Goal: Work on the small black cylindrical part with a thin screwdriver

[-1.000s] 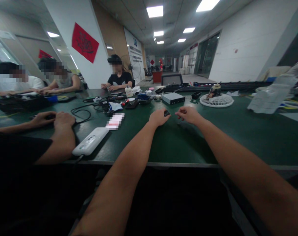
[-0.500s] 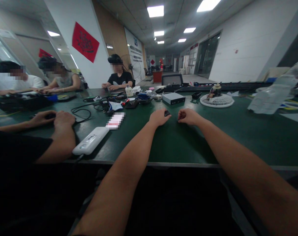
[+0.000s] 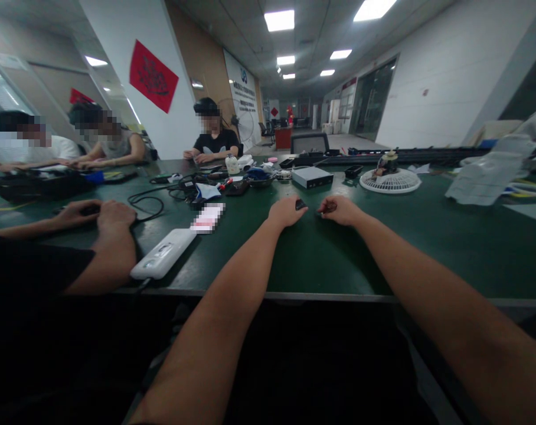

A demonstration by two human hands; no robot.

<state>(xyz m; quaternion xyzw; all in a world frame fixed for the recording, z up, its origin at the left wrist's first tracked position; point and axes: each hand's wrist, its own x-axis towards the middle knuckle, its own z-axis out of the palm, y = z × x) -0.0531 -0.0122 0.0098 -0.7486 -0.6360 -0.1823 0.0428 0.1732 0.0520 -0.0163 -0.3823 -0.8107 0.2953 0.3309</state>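
Near the middle of the green table (image 3: 339, 265), my left hand (image 3: 286, 212) is closed on a small black object (image 3: 300, 205) that shows between thumb and fingers. Just to its right, my right hand (image 3: 339, 211) is pinched, its fingertips low over the table top. Something tiny may be at those fingertips, too small to make out. A narrow gap separates the two hands. Behind them lies a grey and black box (image 3: 312, 177).
A white power strip (image 3: 164, 254) and a blurred-out phone-like item (image 3: 208, 217) lie left. A white fan grille (image 3: 389, 181) with a motor stands back right, near a plastic bag (image 3: 489, 171). Cables and parts clutter the back. A neighbour's hands (image 3: 115, 215) rest far left.
My right hand has shifted slightly left, toward my left hand, and its fingertips are a little more extended. My left hand has hardly moved.
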